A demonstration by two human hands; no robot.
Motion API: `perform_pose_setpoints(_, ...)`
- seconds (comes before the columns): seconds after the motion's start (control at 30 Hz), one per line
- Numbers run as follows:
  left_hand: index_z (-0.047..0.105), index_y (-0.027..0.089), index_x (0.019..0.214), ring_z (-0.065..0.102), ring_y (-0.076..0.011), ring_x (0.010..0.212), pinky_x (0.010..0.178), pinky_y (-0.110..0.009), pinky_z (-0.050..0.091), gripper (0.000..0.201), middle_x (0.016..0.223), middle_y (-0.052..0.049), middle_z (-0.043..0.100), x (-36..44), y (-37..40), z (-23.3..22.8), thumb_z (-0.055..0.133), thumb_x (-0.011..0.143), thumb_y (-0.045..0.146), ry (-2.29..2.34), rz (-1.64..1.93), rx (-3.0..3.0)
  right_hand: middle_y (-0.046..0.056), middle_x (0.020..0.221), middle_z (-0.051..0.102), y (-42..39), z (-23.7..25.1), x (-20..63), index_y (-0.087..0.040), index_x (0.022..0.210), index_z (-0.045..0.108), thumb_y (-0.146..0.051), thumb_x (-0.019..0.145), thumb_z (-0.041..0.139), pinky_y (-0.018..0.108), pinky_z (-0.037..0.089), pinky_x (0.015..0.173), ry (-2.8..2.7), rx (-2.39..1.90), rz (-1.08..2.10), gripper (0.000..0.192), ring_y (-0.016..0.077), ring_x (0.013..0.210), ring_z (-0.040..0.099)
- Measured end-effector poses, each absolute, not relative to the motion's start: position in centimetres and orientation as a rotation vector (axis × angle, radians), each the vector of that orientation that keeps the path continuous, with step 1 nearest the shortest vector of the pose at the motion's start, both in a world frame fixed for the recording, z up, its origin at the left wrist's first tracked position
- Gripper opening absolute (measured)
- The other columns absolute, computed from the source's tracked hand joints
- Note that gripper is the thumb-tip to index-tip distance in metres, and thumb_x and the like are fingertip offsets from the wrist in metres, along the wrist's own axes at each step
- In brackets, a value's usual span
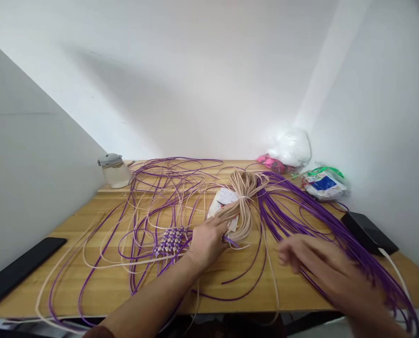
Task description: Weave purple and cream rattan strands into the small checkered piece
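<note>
**Cord weaving bench, hands at the bundles**

White walls close in a corner around a wooden table strewn with cord. Left hand lies palm down on the near end of a beige cord bundle, fingers curled loosely over its strands and over a purple cord end; whether it grips or merely presses cannot be told. Bundle lies across a white printed card. Just left of that hand sits a small woven piece of purple and beige cord, loose strands trailing from it across the table. Right hand, motion-blurred, is spread open above the purple cord bundle, which fans from table centre to the near right edge; contact unclear. Far left: clear jar with grey lid. Black flat object at near left. Black box at right, white plastic bag and a packet behind.
</note>
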State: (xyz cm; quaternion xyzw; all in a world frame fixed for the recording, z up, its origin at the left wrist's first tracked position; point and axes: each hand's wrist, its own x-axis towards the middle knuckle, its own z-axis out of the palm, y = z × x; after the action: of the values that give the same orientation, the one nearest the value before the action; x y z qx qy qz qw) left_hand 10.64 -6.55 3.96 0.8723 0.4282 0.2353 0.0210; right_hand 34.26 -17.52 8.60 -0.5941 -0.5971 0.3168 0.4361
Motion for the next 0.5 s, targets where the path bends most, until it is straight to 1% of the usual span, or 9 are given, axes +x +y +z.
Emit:
perform_pose_setpoints(0.07, 0.064, 0.021, 0.077, 0.063, -0.0200, 0.084, 0.063, -0.026, 0.037, 0.025, 0.087, -0.003, 0.070, 10.8, -6.6, 3.8, 0.068, 0.081, 0.046, 1.358, 0.657, 2.653, 0.007, 0.079, 0.064, -16.8, 6.6, 33.1, -0.014, 0.092, 0.067, -0.060, 0.089, 0.052, 0.024, 0.046, 0.050, -1.379, -1.434, 1.050, 0.048, 0.0164, 0.068, 0.063)
perform_pose_setpoints(0.13, 0.065, 0.022, 0.076, 0.064, -0.0199, 0.078, 0.060, -0.025, 0.033, 0.026, 0.082, -0.003, 0.070, 11.1, -6.6, 3.9, 0.067, 0.080, 0.047, 1.381, 0.643, 2.581, 0.007, 0.082, 0.064, -15.8, 4.7, 31.7, -0.015, 0.096, 0.066, -0.063, 0.083, 0.057, 0.022, 0.042, 0.045, -1.250, -1.367, 1.225, 0.050, 0.0167, 0.066, 0.063)
perform_pose_setpoints(0.23, 0.065, 0.021, 0.074, 0.061, -0.0181, 0.070, 0.058, -0.025, 0.030, 0.024, 0.071, -0.001, 0.066, 11.5, -6.4, 4.5, 0.070, 0.078, 0.045, 1.252, 0.704, 2.461, 0.007, 0.093, 0.065, -14.4, 3.2, 29.5, -0.017, 0.105, 0.062, -0.058, 0.080, 0.064, 0.021, 0.040, 0.045, -1.188, -1.307, 1.243, 0.048, 0.0174, 0.071, 0.063)
perform_pose_setpoints(0.3, 0.066, 0.021, 0.079, 0.056, -0.0155, 0.064, 0.057, -0.023, 0.032, 0.024, 0.068, 0.001, 0.063, 11.5, -6.2, 4.9, 0.076, 0.072, 0.042, 1.079, 0.750, 2.314, 0.007, 0.092, 0.066, -13.5, 3.4, 28.5, -0.018, 0.106, 0.060, -0.056, 0.080, 0.066, 0.020, 0.038, 0.045, -1.160, -1.283, 1.206, 0.046, 0.0174, 0.073, 0.062)
perform_pose_setpoints(0.37, 0.065, 0.020, 0.092, 0.053, -0.0142, 0.066, 0.060, -0.022, 0.036, 0.033, 0.073, 0.002, 0.063, 11.5, -6.1, 5.1, 0.078, 0.069, 0.039, 0.888, 0.824, 2.094, 0.006, 0.089, 0.066, -12.8, 3.9, 28.0, -0.018, 0.105, 0.061, -0.053, 0.079, 0.068, 0.019, 0.037, 0.045, -1.107, -1.251, 1.153, 0.044, 0.0160, 0.072, 0.059)
perform_pose_setpoints(0.4, 0.064, 0.019, 0.098, 0.054, -0.0143, 0.069, 0.063, -0.022, 0.039, 0.036, 0.078, 0.001, 0.064, 11.4, -6.0, 5.1, 0.078, 0.071, 0.039, 0.799, 0.870, 1.978, 0.006, 0.090, 0.066, -12.5, 4.2, 27.8, -0.019, 0.105, 0.061, -0.051, 0.079, 0.069, 0.019, 0.037, 0.046, -1.077, -1.225, 1.144, 0.042, 0.0156, 0.072, 0.057)
perform_pose_setpoints(0.43, 0.064, 0.017, 0.101, 0.055, -0.0146, 0.073, 0.067, -0.022, 0.041, 0.036, 0.082, 0.000, 0.064, 11.4, -6.0, 5.1, 0.076, 0.073, 0.038, 0.726, 0.919, 1.871, 0.006, 0.091, 0.066, -12.3, 4.4, 27.7, -0.019, 0.104, 0.062, -0.048, 0.079, 0.070, 0.019, 0.036, 0.047, -1.044, -1.196, 1.146, 0.040, 0.0154, 0.073, 0.057)
perform_pose_setpoints(0.5, 0.064, 0.015, 0.098, 0.055, -0.0146, 0.076, 0.071, -0.023, 0.042, 0.031, 0.083, -0.002, 0.064, 11.2, -5.9, 4.6, 0.072, 0.078, 0.037, 0.641, 1.001, 1.681, 0.006, 0.092, 0.065, -12.0, 4.6, 27.4, -0.019, 0.101, 0.064, -0.044, 0.078, 0.072, 0.019, 0.036, 0.049, -0.966, -1.133, 1.188, 0.035, 0.0156, 0.076, 0.056)
